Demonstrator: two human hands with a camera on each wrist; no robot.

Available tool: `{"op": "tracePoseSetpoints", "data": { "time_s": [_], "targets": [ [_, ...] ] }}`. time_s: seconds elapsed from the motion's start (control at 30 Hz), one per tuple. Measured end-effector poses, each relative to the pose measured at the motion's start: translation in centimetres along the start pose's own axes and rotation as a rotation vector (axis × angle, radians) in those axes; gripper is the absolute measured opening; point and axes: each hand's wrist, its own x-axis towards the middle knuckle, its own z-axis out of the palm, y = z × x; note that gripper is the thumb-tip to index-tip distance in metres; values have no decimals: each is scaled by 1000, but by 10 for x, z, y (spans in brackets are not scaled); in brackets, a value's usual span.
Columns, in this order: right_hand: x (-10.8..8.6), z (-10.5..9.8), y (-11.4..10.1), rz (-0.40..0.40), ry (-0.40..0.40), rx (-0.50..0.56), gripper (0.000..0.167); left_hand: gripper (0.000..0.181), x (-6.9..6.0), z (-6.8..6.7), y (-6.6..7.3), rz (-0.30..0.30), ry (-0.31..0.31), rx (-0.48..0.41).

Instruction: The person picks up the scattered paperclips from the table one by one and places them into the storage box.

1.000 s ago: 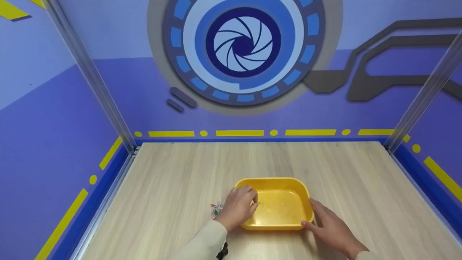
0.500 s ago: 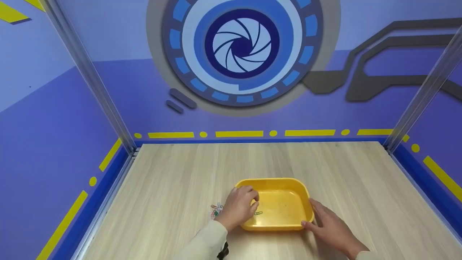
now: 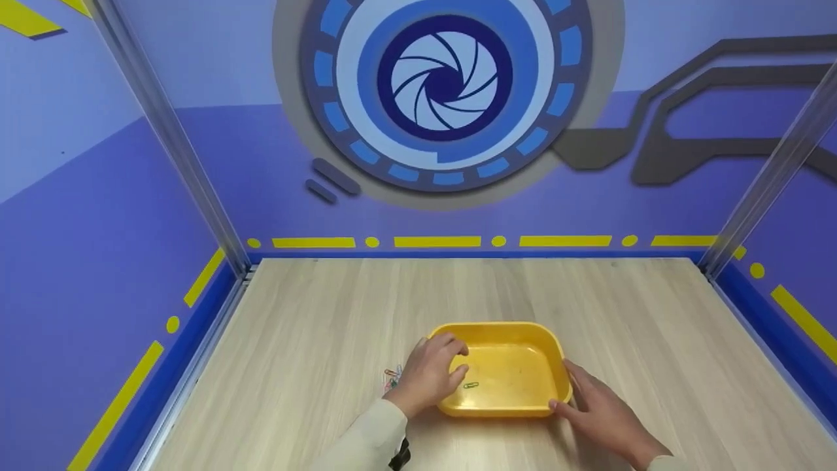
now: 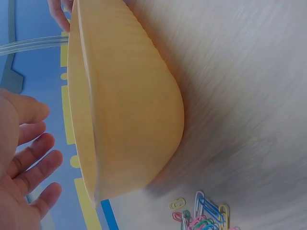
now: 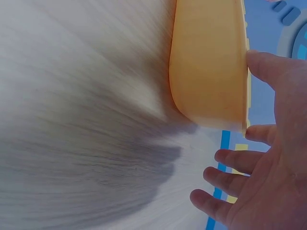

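A yellow plastic bin [image 3: 503,413] sits on the table with one green paper clip [image 3: 471,385] lying on its floor. My left hand [image 3: 431,371] is over the bin's left rim, thumb and fingers spread apart and holding nothing. In the left wrist view, those fingers stand clear of the bin's wall. At the bin's right end, my right hand [image 3: 605,409] holds the near corner, thumb at the rim and index finger against the side. Its other fingers extend free of the bin in the right wrist view. A pile of coloured paper clips [image 4: 204,216] lies left of the bin, partly hidden by the left hand in the head view.
The light wooden table [image 3: 314,314] is bounded by a blue-purple back wall [image 3: 216,170] and side walls. Metal posts [image 3: 170,137] rise at the rear corners. One yellow paper clip [image 4: 177,204] lies slightly apart from the pile.
The green paper clip has dropped from my left hand onto the bin's floor. The left thumb and fingers have spread apart. My right hand keeps its place at the bin.
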Motion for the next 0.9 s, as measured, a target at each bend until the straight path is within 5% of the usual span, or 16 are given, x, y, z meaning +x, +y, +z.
{"op": "tracePoseSetpoints", "data": {
  "time_s": [0.5,0.9],
  "targets": [
    [-1,0,4,-57,17,3,100,23,-10,-6,-11,-35,36,-69],
    [0,0,2,-23,1,8,103,24,-18,-13,-17,-96,8,-62]
  ]
}}
